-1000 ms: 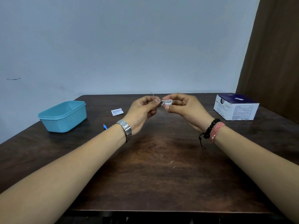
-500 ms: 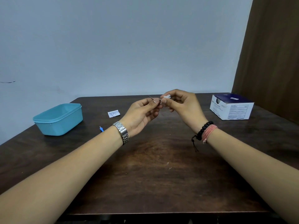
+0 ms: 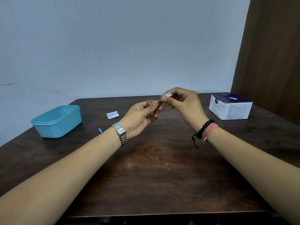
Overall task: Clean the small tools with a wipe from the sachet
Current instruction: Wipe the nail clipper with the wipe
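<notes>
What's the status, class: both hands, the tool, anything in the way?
Left hand pinches thin metal tool. Right hand pinches wipe at the tool's end. Nothing in the way.

Both forearms are bare, without sleeves. A silver metal link watch (image 3: 122, 135) circles the left wrist; beside a black beaded bracelet (image 3: 204, 128), pink thread bands (image 3: 209, 131) wrap the right wrist.

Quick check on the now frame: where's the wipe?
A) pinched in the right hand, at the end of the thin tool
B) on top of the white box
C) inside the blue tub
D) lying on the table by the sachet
A: the right hand pinches the small white wipe at the end of the thin metal tool, which the left hand holds above the table.
</notes>
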Demonstrator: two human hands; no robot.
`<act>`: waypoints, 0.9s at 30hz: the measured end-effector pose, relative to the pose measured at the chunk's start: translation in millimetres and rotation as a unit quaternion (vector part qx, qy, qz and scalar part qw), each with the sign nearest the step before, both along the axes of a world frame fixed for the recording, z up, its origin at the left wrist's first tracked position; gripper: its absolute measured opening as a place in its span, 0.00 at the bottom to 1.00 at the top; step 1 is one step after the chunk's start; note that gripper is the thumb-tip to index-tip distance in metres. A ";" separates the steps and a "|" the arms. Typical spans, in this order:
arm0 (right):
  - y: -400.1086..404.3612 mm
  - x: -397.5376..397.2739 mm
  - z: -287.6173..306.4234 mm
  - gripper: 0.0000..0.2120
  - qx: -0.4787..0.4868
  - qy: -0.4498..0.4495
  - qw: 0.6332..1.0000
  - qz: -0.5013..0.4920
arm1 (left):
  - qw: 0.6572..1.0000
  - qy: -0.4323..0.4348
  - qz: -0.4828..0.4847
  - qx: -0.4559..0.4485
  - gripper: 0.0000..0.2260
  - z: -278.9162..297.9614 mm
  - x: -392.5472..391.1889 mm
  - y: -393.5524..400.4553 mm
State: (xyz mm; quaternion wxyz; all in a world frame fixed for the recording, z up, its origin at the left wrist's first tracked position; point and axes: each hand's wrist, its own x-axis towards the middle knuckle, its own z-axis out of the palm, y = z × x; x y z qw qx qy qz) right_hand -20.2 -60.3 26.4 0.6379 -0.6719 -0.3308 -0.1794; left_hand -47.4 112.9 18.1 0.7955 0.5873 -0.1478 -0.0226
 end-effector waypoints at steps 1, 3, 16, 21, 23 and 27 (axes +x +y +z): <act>-1.0 0.9 0.6 0.03 0.004 -0.002 1.000 0.001 | 1.000 -0.002 0.001 -0.001 0.04 0.4 0.1 0.3; 0.8 1.6 -2.2 0.04 -0.019 0.001 1.000 0.004 | 1.000 0.000 0.003 -0.001 0.04 0.2 -0.1 1.2; 4.9 -0.9 -6.1 0.04 -0.062 0.006 0.998 0.005 | 1.000 0.008 0.000 0.002 0.06 0.7 -2.0 -0.1; -1.4 0.5 0.2 0.04 -0.010 0.000 1.000 0.010 | 1.000 0.010 0.003 -0.003 0.05 2.4 -0.5 0.2; 0.2 0.2 -3.2 0.04 -0.029 0.002 1.000 0.010 | 1.000 0.009 0.006 0.005 0.05 0.8 0.4 1.8; 1.9 0.6 -4.5 0.04 -0.051 0.002 0.999 0.003 | 1.000 0.009 0.016 0.013 0.04 -0.1 2.6 5.4</act>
